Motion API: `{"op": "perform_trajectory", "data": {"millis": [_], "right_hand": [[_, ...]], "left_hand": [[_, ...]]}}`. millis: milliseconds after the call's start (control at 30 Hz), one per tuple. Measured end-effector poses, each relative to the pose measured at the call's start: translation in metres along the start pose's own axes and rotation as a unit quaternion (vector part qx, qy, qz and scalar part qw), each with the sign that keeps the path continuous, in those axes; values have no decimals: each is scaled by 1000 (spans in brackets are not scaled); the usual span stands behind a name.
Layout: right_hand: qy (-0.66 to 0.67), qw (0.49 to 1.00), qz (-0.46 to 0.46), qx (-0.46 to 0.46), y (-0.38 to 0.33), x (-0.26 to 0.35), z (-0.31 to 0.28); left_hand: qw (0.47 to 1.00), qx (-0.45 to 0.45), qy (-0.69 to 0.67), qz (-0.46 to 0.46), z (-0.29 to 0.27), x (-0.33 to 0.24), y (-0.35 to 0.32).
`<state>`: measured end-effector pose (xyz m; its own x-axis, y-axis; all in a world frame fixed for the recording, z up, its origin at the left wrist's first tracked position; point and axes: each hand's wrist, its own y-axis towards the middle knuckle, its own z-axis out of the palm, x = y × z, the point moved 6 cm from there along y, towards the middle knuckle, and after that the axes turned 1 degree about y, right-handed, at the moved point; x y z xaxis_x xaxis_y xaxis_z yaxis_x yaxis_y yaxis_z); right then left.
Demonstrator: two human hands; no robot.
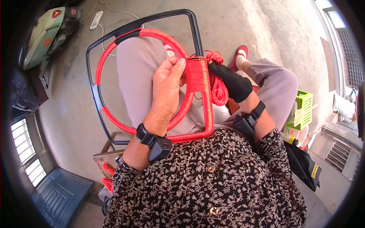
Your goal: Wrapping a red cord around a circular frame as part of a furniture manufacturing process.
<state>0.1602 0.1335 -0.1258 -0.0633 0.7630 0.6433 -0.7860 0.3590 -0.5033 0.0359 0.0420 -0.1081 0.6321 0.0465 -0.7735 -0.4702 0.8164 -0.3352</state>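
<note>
A black metal chair frame (91, 79) rests across my lap, partly wrapped in red cord. My left hand (167, 85) grips the wrapped inner ring beside the densely wound red panel (198, 76). My right hand (232, 83), in a black glove, holds a bundle of loose red cord (218, 89) just right of that panel. Both wrists wear black bands with small devices.
Bare concrete floor lies all around. A green basket (304, 108) and a bottle stand at my right, a black bag (304, 167) below them. A white power strip (95, 19) and a green machine (45, 34) lie at far left. More red cord (106, 171) sits on a wooden stool.
</note>
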Motion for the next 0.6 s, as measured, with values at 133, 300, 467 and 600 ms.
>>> {"op": "perform_trajectory", "data": {"millis": [133, 300, 467, 600], "right_hand": [[23, 998, -63, 15, -11, 25, 4], [226, 954, -196, -4, -15, 46, -12], [252, 941, -227, 2, -6, 48, -20], [354, 917, -173, 59, 2, 43, -22]], "left_hand": [[1000, -8, -15, -5, -1, -1, -1], [1000, -6, -2, -12, -4, 1, 0], [999, 16, -35, -24, 2, 4, -2], [993, 24, -86, -81, 10, 9, -5]]}}
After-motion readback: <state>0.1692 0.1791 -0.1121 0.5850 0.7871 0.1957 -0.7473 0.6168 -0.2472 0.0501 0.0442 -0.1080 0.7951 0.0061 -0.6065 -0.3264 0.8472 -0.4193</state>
